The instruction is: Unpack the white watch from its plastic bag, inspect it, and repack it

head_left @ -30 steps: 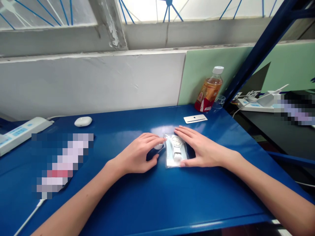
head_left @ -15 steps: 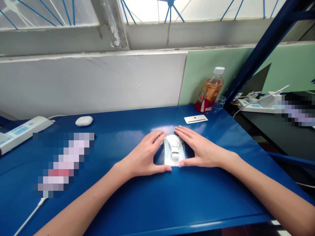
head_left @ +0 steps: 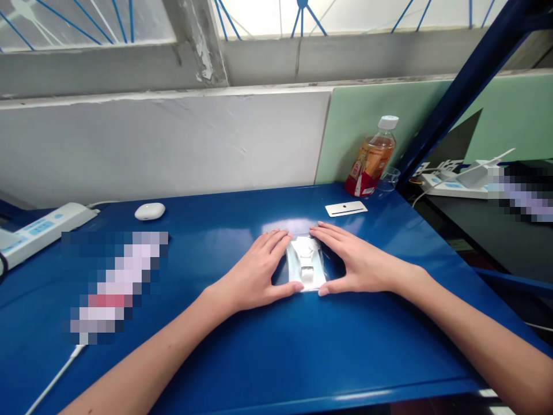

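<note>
A small clear plastic packet (head_left: 317, 266) lies flat on the blue desk, with a pale backing. Inside it is a white item with a rounded top and a narrow band; its kind I cannot make out. My left hand (head_left: 259, 271) rests along the packet's left side, fingertips at the upper left corner and thumb touching the lower left. On the other side, my right hand (head_left: 352, 259) curves around the right edge, its fingertips by the upper right corner and thumb beside the lower right one. Both hands are open, thumbs spread away from the fingers.
Behind the hands lie a white card (head_left: 346, 208) and a drink bottle (head_left: 372, 158) near the wall. To the left are a white earbud case (head_left: 150, 211), a power strip (head_left: 45, 231) and a blurred-out phone-like object (head_left: 118, 282) on a white cable. A blue post (head_left: 464, 86) rises at right.
My left thumb has moved slightly up and right onto the packet's lower left edge. My right hand has shifted a little to the right, its thumb off the lower right corner.
</note>
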The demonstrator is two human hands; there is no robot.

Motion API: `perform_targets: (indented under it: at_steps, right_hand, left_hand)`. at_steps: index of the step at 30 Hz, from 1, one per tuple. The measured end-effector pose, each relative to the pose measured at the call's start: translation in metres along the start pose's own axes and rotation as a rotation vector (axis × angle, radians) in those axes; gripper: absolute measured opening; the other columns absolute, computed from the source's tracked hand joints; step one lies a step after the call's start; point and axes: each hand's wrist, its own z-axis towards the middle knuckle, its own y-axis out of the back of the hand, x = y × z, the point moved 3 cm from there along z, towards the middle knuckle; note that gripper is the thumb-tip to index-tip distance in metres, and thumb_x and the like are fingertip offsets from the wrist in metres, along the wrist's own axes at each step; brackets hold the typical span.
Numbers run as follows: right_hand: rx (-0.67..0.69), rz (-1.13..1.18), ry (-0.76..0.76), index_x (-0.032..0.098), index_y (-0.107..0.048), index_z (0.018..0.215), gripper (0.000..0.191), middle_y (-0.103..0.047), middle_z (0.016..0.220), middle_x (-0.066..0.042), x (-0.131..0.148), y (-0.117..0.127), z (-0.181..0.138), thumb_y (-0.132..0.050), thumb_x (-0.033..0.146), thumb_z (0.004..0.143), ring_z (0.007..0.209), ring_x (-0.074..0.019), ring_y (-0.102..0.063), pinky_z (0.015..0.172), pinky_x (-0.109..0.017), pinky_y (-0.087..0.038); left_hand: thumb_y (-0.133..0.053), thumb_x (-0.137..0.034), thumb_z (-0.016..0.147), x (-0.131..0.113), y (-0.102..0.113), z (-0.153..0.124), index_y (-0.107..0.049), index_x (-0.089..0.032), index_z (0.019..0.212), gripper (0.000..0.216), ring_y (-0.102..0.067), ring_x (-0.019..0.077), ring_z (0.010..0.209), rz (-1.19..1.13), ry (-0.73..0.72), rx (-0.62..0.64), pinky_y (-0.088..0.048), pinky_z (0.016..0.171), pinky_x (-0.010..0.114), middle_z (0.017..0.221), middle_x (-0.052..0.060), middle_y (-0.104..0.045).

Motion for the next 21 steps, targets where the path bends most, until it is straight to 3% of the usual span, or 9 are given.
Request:
perform_targets:
  at_steps: [8,13,19,21]
  right_hand:
    - [0.020,-0.013,-0.017,0.011,-0.028,0.157,0.114,-0.035,0.158,-0.023,0.0013,0.0009,-0.0014,-0.073,0.071,0.071,0.148,-0.0405,-0.027,0.115,-0.058,-0.037]
    - [0.055,-0.007,-0.025,0.009,-0.028,0.157,0.114,-0.035,0.159,-0.021,0.0014,-0.0031,-0.0004,-0.071,0.072,0.072,0.150,-0.0394,-0.023,0.116,-0.057,-0.035]
    - [0.082,-0.027,-0.045,0.005,-0.022,0.157,0.116,-0.027,0.161,-0.022,0.0029,-0.0029,-0.0001,-0.067,0.073,0.075,0.152,-0.0377,-0.016,0.119,-0.055,-0.031]
    - [0.091,-0.037,-0.055,0.003,-0.021,0.157,0.118,-0.025,0.162,-0.023,0.0023,-0.0022,-0.0003,-0.065,0.075,0.075,0.152,-0.0372,-0.015,0.119,-0.055,-0.030]
  left_hand:
    - [-0.064,-0.062,0.086,0.0001,-0.0006,0.0002,-0.029,-0.017,0.154,0.089,-0.032,0.0371,0.146,-0.029,0.015,-0.002,-0.029,0.117,0.056,0.155,0.020,-0.039]
    - [-0.064,-0.073,0.079,0.0007,-0.0002,0.0006,-0.030,-0.018,0.154,0.099,-0.030,0.0378,0.147,-0.042,0.033,0.031,-0.027,0.119,0.055,0.155,0.019,-0.040]
    - [-0.062,-0.073,0.081,0.0012,-0.0014,-0.0002,-0.028,-0.018,0.155,0.098,-0.019,0.0362,0.151,-0.037,0.114,0.062,-0.026,0.120,0.053,0.165,0.017,-0.018]
    - [-0.061,-0.073,0.082,0.0011,-0.0021,-0.0004,-0.027,-0.018,0.156,0.098,-0.017,0.0341,0.152,-0.025,0.117,0.073,-0.025,0.121,0.051,0.166,0.016,-0.017]
